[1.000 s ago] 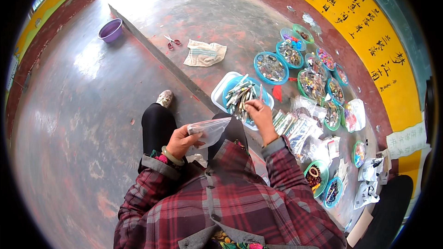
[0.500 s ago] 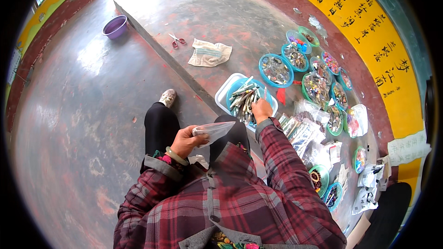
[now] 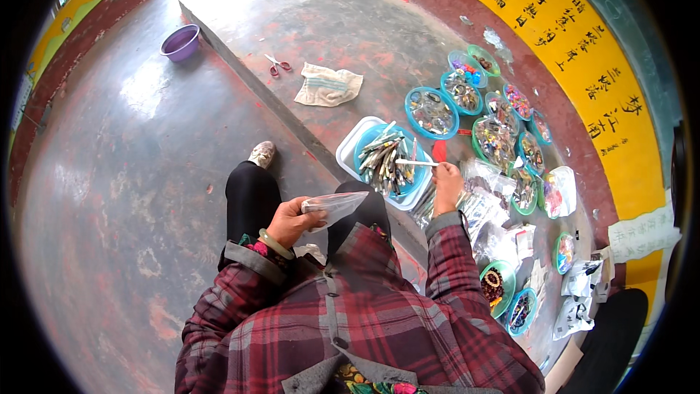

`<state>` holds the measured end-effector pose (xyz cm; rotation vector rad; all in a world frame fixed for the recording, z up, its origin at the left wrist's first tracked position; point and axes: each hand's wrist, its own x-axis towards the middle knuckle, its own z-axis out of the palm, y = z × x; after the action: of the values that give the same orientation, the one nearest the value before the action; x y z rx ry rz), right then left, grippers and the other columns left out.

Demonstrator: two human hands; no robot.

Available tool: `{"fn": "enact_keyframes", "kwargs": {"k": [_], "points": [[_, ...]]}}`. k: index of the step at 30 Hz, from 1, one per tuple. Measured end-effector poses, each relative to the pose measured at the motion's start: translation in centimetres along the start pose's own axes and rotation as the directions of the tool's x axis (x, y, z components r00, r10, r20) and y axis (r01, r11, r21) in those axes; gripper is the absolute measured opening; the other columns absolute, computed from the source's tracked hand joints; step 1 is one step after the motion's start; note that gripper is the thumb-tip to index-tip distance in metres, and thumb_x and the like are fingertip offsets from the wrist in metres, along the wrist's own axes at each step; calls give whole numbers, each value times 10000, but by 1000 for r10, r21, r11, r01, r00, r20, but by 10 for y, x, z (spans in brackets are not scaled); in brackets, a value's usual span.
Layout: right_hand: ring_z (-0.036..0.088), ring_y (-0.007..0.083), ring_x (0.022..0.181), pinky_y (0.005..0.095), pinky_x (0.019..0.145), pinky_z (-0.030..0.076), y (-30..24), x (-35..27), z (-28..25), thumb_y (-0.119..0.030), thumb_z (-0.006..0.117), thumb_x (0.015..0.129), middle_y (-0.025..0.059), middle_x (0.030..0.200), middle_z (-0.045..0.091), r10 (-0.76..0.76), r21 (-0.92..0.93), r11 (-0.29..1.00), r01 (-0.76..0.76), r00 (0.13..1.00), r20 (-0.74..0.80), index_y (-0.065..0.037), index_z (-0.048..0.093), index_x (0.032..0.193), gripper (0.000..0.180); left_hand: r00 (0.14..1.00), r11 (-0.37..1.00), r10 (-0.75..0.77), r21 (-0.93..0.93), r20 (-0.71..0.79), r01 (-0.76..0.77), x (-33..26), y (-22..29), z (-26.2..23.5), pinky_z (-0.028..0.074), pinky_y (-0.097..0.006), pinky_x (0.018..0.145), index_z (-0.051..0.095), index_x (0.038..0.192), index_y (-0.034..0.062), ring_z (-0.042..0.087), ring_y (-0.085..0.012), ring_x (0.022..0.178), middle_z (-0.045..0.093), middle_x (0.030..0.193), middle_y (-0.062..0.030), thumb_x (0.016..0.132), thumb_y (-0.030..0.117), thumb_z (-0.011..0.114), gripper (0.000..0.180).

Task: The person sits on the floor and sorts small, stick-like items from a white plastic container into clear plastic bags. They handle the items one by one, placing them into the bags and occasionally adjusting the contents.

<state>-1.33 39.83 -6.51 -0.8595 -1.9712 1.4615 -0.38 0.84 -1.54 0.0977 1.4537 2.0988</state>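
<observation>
Near mid-frame, well apart, the left hand [image 3: 286, 223] pinches a clear plastic bag [image 3: 335, 207] (seemingly unfilled) and the right hand [image 3: 447, 184] grips one white stick [image 3: 417, 163]; many pen-like sticks [image 3: 385, 159] remain in the blue basin [image 3: 421, 176].

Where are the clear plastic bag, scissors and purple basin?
Clear plastic bag [image 3: 335, 206]: head view, middle of its body.
Scissors [image 3: 275, 63]: head view, near the pivot.
Purple basin [image 3: 187, 49]: head view, outer wall.
</observation>
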Motion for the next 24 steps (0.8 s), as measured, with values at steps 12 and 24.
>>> {"fn": "enact_keyframes", "kwargs": {"k": [12,24], "points": [[635,183,727,264,594,492,-65,-84,-36,-177,549,933,77,817,628,155,553,682,-479,833,532,-38,547,1035,173,999,1000,17,19,43,-18,-1,-3,-5,500,-233,661,605,1112,-12,629,-104,766,662,937,-41,864,92,642,272],[603,100,789,239,685,483,-111,-209,-46,-74,584,901,60,912,655,251,-39,778,-627,253,934,-5,600,1094,206,1000,999,-15,30,9,14,-4,5,-2,452,-235,526,624,1085,27,624,-115,683,659,890,-42,868,141,651,246]]}}
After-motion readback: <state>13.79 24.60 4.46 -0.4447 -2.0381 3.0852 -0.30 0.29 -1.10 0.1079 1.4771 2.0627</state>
